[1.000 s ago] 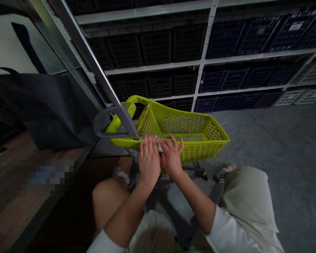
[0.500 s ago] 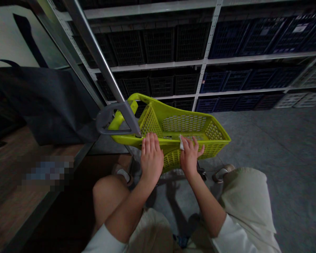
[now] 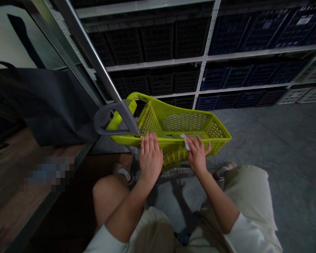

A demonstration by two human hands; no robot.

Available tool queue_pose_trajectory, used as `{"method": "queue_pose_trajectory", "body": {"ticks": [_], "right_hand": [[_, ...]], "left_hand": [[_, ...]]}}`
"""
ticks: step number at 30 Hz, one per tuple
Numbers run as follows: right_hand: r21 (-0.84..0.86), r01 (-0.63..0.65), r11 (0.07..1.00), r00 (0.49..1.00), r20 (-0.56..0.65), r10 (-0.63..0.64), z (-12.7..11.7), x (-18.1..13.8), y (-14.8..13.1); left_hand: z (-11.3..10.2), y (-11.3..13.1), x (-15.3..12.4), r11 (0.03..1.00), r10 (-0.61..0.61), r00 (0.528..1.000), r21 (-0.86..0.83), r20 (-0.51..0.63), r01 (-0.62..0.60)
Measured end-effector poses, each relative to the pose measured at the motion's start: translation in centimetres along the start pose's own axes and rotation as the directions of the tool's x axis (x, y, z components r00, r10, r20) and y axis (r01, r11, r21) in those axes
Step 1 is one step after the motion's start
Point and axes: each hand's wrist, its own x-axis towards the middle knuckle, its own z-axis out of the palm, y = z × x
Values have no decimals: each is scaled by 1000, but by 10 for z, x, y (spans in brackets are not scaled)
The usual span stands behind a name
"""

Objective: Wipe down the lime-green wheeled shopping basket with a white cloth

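A yellow-green plastic shopping cart [image 3: 184, 111] with a mesh basket stands in front of me. My left hand [image 3: 151, 154] lies flat on its near rim, fingers extended and close together, holding nothing. Further right along the same rim, my right hand [image 3: 198, 153] presses a crumpled white wipe [image 3: 185, 142] against the plastic. The wipe shows between the thumb side and the rim; some of it is hidden under the fingers. Beside the cart's handle end is a grey loop-shaped grip [image 3: 101, 119], where a metal pole [image 3: 94, 52] comes down.
Behind the cart, metal shelving [image 3: 158, 64] holds rows of black crates [image 3: 158, 41] and blue crates [image 3: 213, 80]. To the left, a dark bag [image 3: 47, 105] stands on a wooden bench [image 3: 13, 196]. Grey floor [image 3: 263, 137] extends to the right. My knees flank the cart's near side.
My right hand has slid to the right along the near rim with the white wipe. My left hand stays in almost the same place on the rim.
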Motion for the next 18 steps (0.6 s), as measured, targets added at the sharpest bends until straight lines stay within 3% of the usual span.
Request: {"method": "queue_pose_trajectory", "body": {"ticks": [3,6,10,12,15,18], "right_hand": [[-26,-119,993,990,-75,117,1,-2,13],[36,-169,985,983,-71,171,5,2,-18],[218,-10,976,999,51,-1,8,11,-89],[277,44,960,994,87,-70,6,14,-111],[245,101,964,987,100,-128,3,14,-106],[141,110,984,989,86,-123,1,9,-68]], "left_hand": [[0,1,0,1000,-4,1000,-8,-8,4],[2,2,-1,1000,-10,1000,-18,-26,10],[5,1,-1,1000,-19,999,6,-40,19],[6,0,-1,999,-22,999,35,-33,23],[5,-1,-1,998,-8,1000,63,-21,9],[3,-1,-2,999,1,1000,49,-25,0]]}}
